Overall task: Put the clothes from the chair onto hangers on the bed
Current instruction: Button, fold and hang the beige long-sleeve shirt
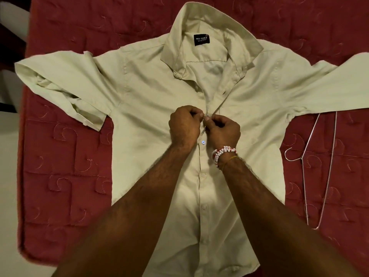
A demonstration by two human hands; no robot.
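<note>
A pale green button-up shirt (pixel 151 120) lies spread flat, front up, on the red bed cover (pixel 60 176), collar pointing away from me and sleeves out to both sides. My left hand (pixel 184 126) pinches the left edge of the shirt's front placket at chest height. My right hand (pixel 223 130), with a red and white bead bracelet on its wrist, pinches the right edge, fingertips meeting the left hand's. Buttons below my hands are fastened; the placket above lies open to the collar. A thin wire hanger (pixel 317 166) lies on the bed to the right of the shirt, partly under the right sleeve.
The bed's left edge (pixel 21 176) runs down the frame with pale floor (pixel 9 196) beyond it. A black label (pixel 201 39) shows inside the collar. The chair is not in view.
</note>
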